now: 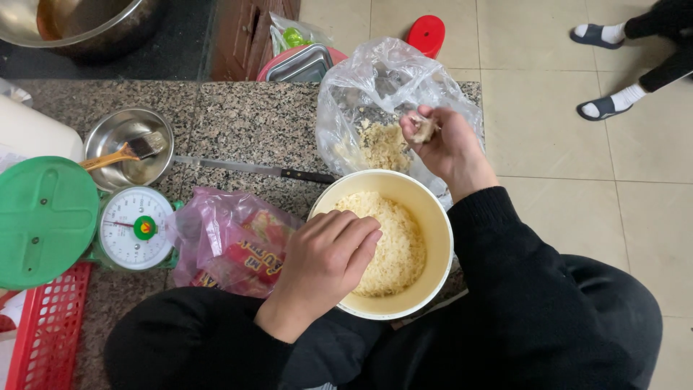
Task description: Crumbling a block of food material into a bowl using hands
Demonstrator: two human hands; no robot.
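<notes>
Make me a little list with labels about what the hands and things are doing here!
Left hand: left hand curled over the rim of the round cream plastic bucket
Right hand: right hand pinching a small pale lump above the clear plastic bag
In bucket: pale yellow crumbly noodles
In bag: more pale crumbs
Beside bucket: pink plastic bag of red packets, long black-handled knife
Farther left: small dial kitchen scale, steel bowl with brush
Surface: speckled granite slab

Two bags (390,94) (231,242), two metal bowls (130,144) (86,25), one knife (253,170).
</notes>
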